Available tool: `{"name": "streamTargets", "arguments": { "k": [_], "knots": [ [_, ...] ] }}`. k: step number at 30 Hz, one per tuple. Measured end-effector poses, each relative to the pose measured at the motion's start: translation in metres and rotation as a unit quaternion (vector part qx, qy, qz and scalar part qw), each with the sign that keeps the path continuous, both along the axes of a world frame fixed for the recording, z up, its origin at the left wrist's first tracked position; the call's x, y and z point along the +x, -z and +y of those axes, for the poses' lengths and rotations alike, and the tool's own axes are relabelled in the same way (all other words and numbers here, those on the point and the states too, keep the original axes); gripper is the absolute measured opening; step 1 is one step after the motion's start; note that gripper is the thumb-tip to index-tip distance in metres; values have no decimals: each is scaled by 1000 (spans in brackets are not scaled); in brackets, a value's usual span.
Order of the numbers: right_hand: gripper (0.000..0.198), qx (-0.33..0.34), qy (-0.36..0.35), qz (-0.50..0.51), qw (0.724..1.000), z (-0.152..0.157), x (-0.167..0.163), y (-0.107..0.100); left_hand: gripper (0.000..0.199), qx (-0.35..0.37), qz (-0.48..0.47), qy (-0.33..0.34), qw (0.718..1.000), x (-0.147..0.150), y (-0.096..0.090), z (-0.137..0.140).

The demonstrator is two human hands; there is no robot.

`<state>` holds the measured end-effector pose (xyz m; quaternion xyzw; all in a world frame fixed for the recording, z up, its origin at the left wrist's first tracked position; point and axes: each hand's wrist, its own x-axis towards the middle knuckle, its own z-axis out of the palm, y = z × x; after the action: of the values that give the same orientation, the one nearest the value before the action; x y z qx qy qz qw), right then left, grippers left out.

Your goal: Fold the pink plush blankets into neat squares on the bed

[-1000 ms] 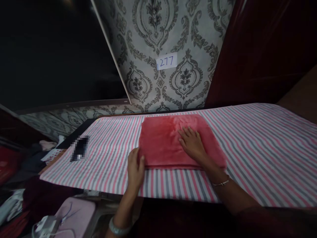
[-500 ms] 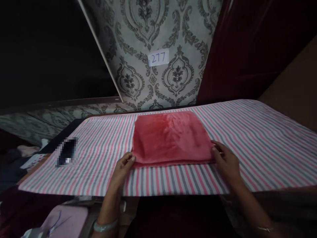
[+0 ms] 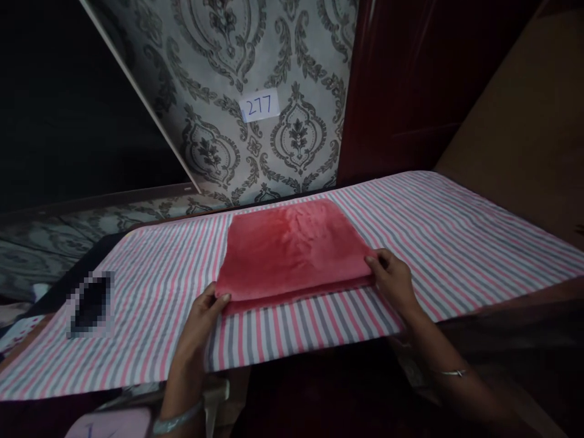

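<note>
A folded red plush cloth (image 3: 292, 249) lies on a striped cloth (image 3: 159, 316) of pink, grey and white that covers the table. My left hand (image 3: 203, 310) pinches its near left corner between thumb and fingers. At the near right corner, my right hand (image 3: 392, 277) grips the edge in the same way. Between the two hands the upper layer's near edge is lifted a little, and a darker lower layer shows under it.
A dark pixelated object (image 3: 91, 304) lies on the striped cloth at the left. Behind the table stand a patterned wall with a paper label (image 3: 260, 104) reading 277, a black screen (image 3: 82, 109) and a dark red panel (image 3: 406, 91). A pink object (image 3: 112, 423) is below the front edge.
The view has turned to the right, so everything sits further left. Both hands have raised the upper layer's near edge, widening the gap above the lower layer.
</note>
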<state>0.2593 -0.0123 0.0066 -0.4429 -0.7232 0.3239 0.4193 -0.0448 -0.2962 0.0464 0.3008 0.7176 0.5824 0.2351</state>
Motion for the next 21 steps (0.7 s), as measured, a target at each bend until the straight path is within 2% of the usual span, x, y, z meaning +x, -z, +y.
{"name": "streamTargets", "arguments": {
  "k": [4,8,14,17,19,21],
  "knots": [
    [36,-19,-6,-28,999,2,2,7,41,-43,24,16,999,-2,2,-6],
    [35,-35,-10,1,999,3,3,13,43,-52,3,47,998,-2,-2,-9],
    [36,-42,1,53,998,0,2,17,43,-56,74,-13,996,0,4,-6],
    [37,-40,-28,30,998,5,7,18,48,-74,72,1,995,-5,2,-8],
    [40,-16,-27,24,999,10,9,14,52,-85,73,7,994,-12,-5,-10],
    [44,63,-5,19,998,15,7,3,55,-91,143,-35,985,-15,-18,-6]
  ]
}}
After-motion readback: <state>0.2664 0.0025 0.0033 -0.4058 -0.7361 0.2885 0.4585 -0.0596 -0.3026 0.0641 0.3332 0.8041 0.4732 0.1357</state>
